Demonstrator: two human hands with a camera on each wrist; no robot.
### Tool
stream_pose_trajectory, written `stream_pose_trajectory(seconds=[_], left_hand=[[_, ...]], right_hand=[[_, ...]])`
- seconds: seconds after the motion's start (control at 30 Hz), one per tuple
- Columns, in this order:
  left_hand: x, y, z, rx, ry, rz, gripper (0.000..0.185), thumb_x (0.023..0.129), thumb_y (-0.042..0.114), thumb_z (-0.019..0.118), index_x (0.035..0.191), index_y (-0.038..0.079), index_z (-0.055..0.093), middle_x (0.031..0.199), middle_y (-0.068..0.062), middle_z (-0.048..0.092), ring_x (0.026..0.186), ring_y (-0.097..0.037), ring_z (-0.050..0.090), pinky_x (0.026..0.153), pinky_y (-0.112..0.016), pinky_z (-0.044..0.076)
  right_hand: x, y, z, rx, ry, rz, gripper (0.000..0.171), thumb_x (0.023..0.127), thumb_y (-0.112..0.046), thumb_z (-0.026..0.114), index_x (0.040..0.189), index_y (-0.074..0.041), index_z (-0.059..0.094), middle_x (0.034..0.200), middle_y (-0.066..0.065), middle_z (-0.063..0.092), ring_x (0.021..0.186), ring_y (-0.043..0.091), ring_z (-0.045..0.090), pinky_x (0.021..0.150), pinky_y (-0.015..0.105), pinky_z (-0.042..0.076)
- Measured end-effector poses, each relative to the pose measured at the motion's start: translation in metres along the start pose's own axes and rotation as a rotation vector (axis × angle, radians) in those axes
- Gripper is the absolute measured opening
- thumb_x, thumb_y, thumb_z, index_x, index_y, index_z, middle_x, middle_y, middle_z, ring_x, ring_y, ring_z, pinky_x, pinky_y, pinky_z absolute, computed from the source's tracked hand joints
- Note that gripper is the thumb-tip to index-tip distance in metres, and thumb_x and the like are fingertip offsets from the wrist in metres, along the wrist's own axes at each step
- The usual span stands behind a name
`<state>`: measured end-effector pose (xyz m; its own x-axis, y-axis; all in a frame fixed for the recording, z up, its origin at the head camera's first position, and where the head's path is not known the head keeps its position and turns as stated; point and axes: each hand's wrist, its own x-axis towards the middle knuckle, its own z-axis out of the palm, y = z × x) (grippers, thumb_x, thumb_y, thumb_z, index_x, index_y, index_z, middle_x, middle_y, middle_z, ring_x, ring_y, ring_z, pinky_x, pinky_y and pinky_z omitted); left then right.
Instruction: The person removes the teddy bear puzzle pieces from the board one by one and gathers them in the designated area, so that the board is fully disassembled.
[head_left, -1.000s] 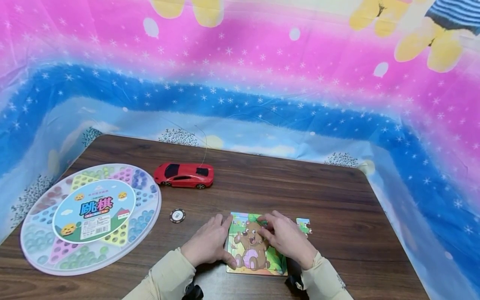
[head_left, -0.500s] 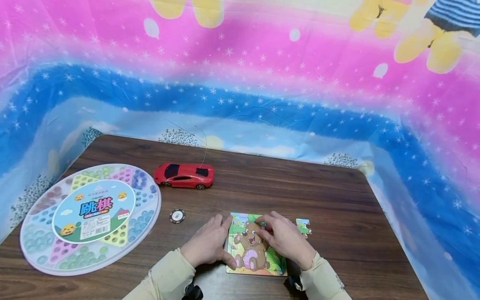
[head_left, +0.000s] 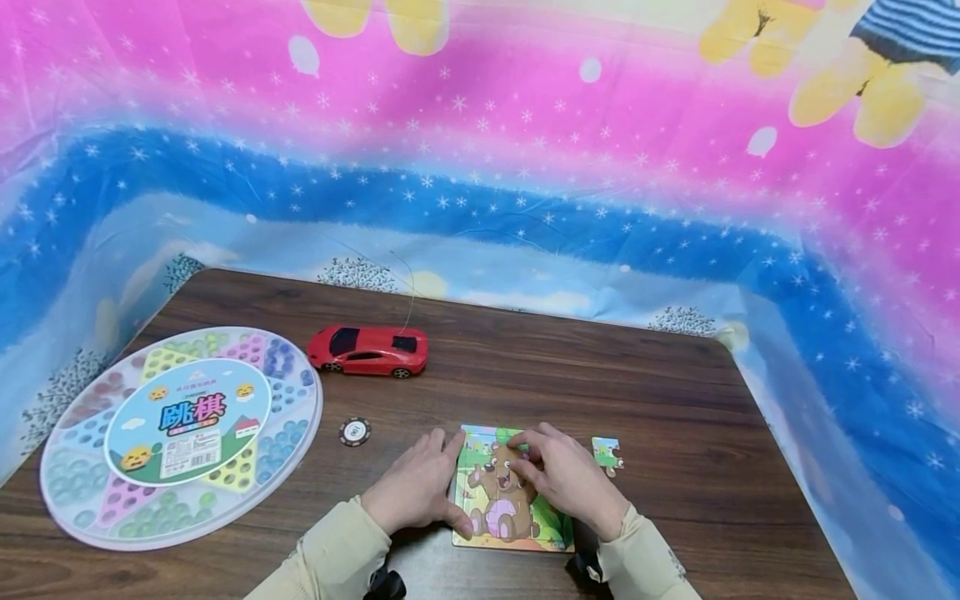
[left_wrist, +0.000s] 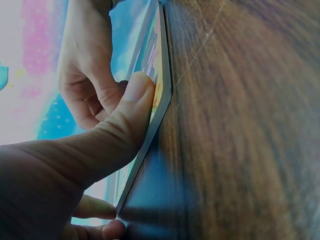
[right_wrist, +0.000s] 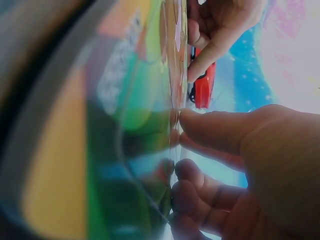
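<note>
A bear jigsaw puzzle lies flat in its frame at the table's near edge. My left hand rests beside its left side, fingers relaxed, with the thumb pressing on the frame's edge. My right hand is over the puzzle's upper right part, bent fingertips pressing down by the bear's head. The right wrist view shows the thumb and fingers touching the picture surface. One loose puzzle piece lies on the table just right of the frame, untouched.
A red toy car stands behind the puzzle, and a small black poker chip lies to its left. A large round Chinese checkers set fills the left of the brown table. Colourful cloth surrounds the table.
My right hand has slid slightly left over the bear's head. The left hand, the loose piece and everything else have stayed put.
</note>
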<state>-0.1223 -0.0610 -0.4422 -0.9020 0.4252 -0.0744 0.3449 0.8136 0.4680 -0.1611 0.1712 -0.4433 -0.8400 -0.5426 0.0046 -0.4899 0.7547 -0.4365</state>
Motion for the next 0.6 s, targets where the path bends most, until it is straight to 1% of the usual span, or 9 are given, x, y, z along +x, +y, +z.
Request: stream_pose_trajectory(seconds=[0.23, 0.43, 0.6], left_hand=[[-0.0019, 0.0020, -0.0012, 0.000, 0.032, 0.012, 0.122, 0.049, 0.055, 0.090, 0.141, -0.009, 0.042, 0.101, -0.014, 0.048, 0.087, -0.025, 0.048, 0.081, -0.043, 0.044], [-0.0025, 0.0022, -0.0012, 0.005, 0.033, 0.019, 0.122, 0.049, 0.056, 0.089, 0.141, -0.009, 0.042, 0.101, -0.014, 0.048, 0.089, -0.026, 0.048, 0.083, -0.043, 0.044], [-0.0024, 0.0020, -0.0010, 0.011, 0.033, 0.022, 0.122, 0.050, 0.057, 0.088, 0.141, -0.009, 0.042, 0.103, -0.014, 0.049, 0.091, -0.026, 0.049, 0.084, -0.043, 0.045]], right_hand=[[0.0010, -0.0013, -0.0014, -0.010, -0.014, -0.003, 0.027, 0.095, -0.029, 0.064, 0.119, -0.019, 0.067, 0.083, -0.009, 0.049, 0.059, 0.005, 0.045, 0.052, 0.025, 0.040], [0.0015, -0.0016, -0.0009, -0.010, -0.026, -0.011, 0.030, 0.095, -0.031, 0.062, 0.122, -0.019, 0.066, 0.085, -0.010, 0.050, 0.060, 0.003, 0.046, 0.054, 0.026, 0.040], [0.0027, -0.0029, -0.0018, -0.019, -0.036, -0.018, 0.032, 0.095, -0.032, 0.062, 0.125, -0.018, 0.065, 0.083, -0.009, 0.049, 0.059, 0.004, 0.044, 0.053, 0.026, 0.040]])
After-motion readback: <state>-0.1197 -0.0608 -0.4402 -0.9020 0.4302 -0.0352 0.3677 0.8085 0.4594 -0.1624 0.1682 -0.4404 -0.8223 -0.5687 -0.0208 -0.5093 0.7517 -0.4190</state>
